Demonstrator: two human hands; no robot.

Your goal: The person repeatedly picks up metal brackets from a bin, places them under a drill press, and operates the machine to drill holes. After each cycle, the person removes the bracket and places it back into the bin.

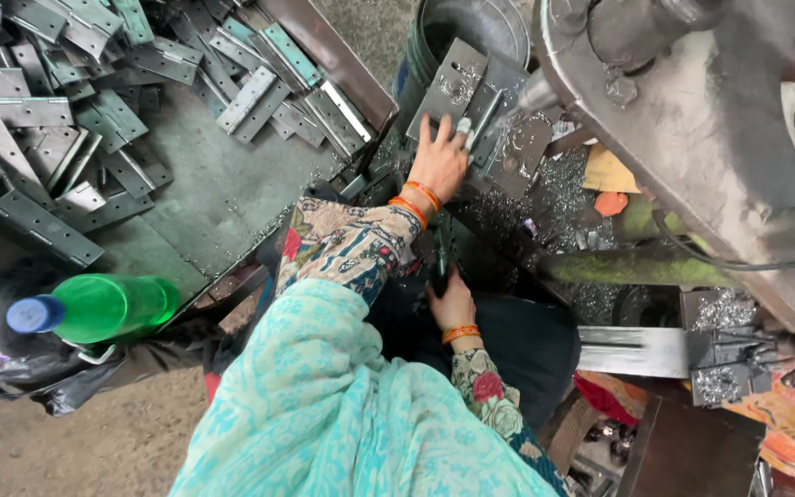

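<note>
We are pressing a grey hinge plate (457,85) flat near the drill spindle (537,92), our left hand (439,161) lying spread and open on it. Our right hand (453,304) is sitting lower, curled around a dark lever (441,258). Loose hinges (39,110) are lying piled on the worktop (213,184); a green bottle (103,308) is resting nearby.

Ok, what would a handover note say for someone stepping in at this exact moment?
Left hand: fingers spread, pressing on the metal hinge plates next to the machine's spindle tip.
Right hand: low by the lap, against a dark object; grip unclear.
Pile of hinges lies on the tray to the left. Metal shavings lie around the plates.
Done or left: which hinges are finished cannot be told.
</note>
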